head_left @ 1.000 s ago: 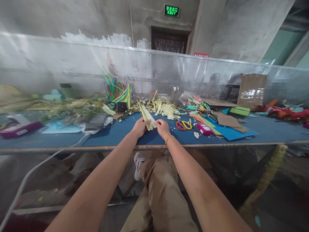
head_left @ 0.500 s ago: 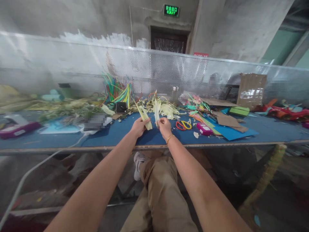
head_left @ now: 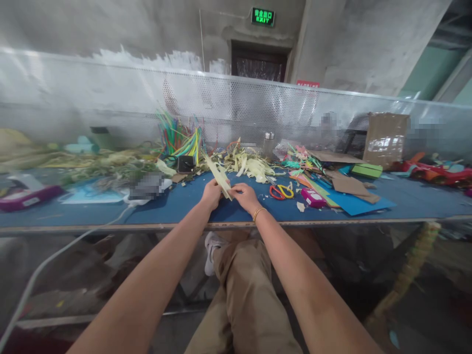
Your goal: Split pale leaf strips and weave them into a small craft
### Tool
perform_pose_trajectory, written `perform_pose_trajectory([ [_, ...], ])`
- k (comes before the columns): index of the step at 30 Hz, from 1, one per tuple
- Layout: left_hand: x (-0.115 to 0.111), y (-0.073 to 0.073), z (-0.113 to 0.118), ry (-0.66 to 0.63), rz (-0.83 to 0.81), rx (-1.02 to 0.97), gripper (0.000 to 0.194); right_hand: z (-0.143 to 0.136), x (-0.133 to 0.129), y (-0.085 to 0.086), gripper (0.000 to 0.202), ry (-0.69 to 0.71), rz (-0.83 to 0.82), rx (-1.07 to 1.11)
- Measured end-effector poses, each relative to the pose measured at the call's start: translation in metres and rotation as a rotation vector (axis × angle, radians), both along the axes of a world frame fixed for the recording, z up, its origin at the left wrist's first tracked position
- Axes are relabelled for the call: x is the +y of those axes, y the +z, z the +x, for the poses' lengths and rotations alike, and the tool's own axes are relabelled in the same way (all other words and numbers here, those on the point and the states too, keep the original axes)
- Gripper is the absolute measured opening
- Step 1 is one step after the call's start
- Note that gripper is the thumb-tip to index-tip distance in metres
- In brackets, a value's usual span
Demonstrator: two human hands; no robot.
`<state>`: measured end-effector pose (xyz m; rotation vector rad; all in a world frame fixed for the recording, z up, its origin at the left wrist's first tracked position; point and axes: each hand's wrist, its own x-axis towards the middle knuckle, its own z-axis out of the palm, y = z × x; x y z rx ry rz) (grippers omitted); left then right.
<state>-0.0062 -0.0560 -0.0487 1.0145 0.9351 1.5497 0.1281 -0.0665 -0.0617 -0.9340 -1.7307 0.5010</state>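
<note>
Over the front part of the blue table, my left hand point(head_left: 213, 193) is closed on pale yellow-green corn husk strips point(head_left: 219, 174), which lie together and slant up to the left. My right hand point(head_left: 245, 195) pinches the lower end of the same husks from the right side. Its fingertips nearly meet the left thumb. A loose pile of husks point(head_left: 258, 168) lies just beyond the hands. Right of my right hand are scissors point(head_left: 280, 191) with red and yellow handles.
Behind stand a bunch of coloured pipe cleaners point(head_left: 180, 140) and a metal-capped bottle point(head_left: 269, 142). A purple box point(head_left: 312, 197) and blue sheets point(head_left: 368, 202) lie right. A white cable point(head_left: 73, 241) hangs over the left front edge. A perforated metal screen point(head_left: 332, 108) closes the back.
My right hand has moved left, bringing its husk strip against those in my left hand. The two separate pieces now overlap. My left hand has hardly moved.
</note>
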Motion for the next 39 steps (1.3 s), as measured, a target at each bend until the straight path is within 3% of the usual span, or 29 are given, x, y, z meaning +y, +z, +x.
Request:
perform_pose_trajectory([
  [6, 0.006, -0.007, -0.002, -0.013, 0.038, 0.012, 0.035, 0.0, -0.004, 0.002, 0.02, -0.106, -0.115, -0.022],
  [16, -0.003, -0.003, -0.003, -0.163, 0.071, 0.128, 0.039, 0.004, -0.003, 0.001, 0.026, -0.231, -0.126, 0.071],
  [27, -0.004, -0.002, -0.001, -0.068, 0.061, 0.134, 0.033, 0.003, -0.001, 0.0, 0.028, -0.203, -0.116, 0.079],
  [39, -0.008, 0.006, -0.002, -0.009, -0.01, 0.137, 0.025, 0.0, 0.008, -0.009, 0.028, -0.049, -0.123, 0.089],
])
